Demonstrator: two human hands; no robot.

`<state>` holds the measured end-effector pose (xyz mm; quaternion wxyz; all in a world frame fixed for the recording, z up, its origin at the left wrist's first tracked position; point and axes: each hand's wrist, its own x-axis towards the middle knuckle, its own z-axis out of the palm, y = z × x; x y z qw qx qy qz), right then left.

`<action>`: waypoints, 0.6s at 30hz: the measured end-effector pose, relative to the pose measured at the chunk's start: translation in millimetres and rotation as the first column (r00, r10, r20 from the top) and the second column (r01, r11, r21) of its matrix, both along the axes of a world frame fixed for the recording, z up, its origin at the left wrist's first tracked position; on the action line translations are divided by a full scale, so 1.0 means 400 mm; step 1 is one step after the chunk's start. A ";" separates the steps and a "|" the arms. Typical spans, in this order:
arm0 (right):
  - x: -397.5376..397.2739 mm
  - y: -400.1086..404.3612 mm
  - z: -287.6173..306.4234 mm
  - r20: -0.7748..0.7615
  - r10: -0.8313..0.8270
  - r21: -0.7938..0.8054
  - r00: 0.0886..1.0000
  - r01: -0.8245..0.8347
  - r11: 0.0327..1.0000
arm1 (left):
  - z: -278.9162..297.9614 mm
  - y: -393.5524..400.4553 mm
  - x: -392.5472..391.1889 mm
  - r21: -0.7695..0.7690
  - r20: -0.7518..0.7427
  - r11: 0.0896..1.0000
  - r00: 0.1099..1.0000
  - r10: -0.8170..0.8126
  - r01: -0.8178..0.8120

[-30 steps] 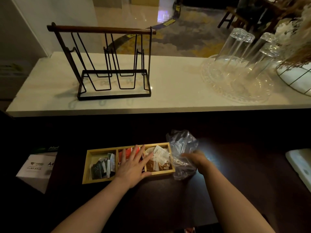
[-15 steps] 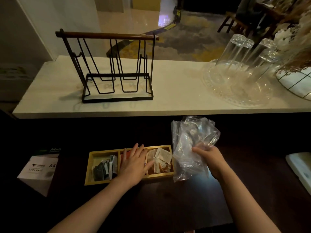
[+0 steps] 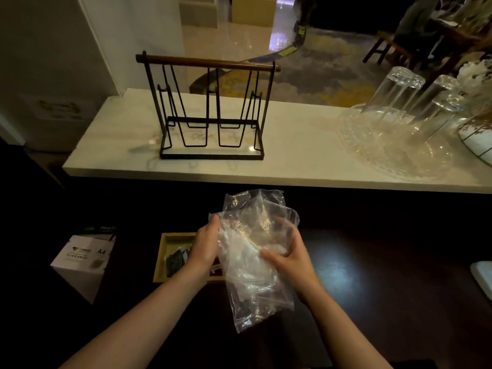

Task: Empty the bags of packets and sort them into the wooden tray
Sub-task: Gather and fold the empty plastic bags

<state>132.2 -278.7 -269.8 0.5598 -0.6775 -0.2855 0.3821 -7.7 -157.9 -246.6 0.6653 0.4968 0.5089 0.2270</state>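
Observation:
A clear plastic bag (image 3: 253,262), crumpled and see-through, hangs above the dark counter between my hands. My right hand (image 3: 286,255) grips its right side, thumb curled over the film. My left hand (image 3: 206,243) touches the bag's upper left edge; how its fingers lie behind the film is hidden. The wooden tray (image 3: 166,241) lies on the counter below and behind my left hand. Dark packets (image 3: 175,262) show in its left compartment. The bag and my left arm cover the other compartments.
A black wire rack (image 3: 210,113) with a wooden bar stands on the pale marble ledge behind. Upturned glasses (image 3: 396,94) sit on a glass platter (image 3: 386,147) at the right. A white A4 paper box (image 3: 85,262) lies at the left, and a white object (image 3: 483,278) at the right edge.
My right hand lifted the bag up and to the left, over the tray. My left hand left the tray's middle compartment and rose to the bag's left edge.

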 end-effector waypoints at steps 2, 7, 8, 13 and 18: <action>-0.014 0.008 0.008 0.043 0.011 -0.020 0.999 -0.010 1.000 | 0.003 0.015 -0.019 -0.097 0.048 0.994 0.998 0.046 -0.041; -0.025 0.004 0.037 -0.076 0.153 -0.056 0.985 -0.158 0.986 | 0.009 0.044 -0.051 0.002 0.063 0.988 0.986 0.155 -0.155; -0.024 0.003 0.040 -0.095 0.171 -0.073 0.981 -0.178 0.981 | 0.010 0.049 -0.056 0.055 0.052 0.983 0.984 0.172 -0.175; -0.039 0.007 0.045 -0.068 0.184 -0.120 0.981 -0.191 0.974 | 0.015 0.042 -0.059 0.054 0.109 0.977 0.974 0.200 -0.207; -0.058 0.014 0.043 -0.073 0.075 -0.110 0.994 -0.083 0.991 | 0.037 0.029 -0.066 0.012 0.258 0.996 0.963 0.079 -0.085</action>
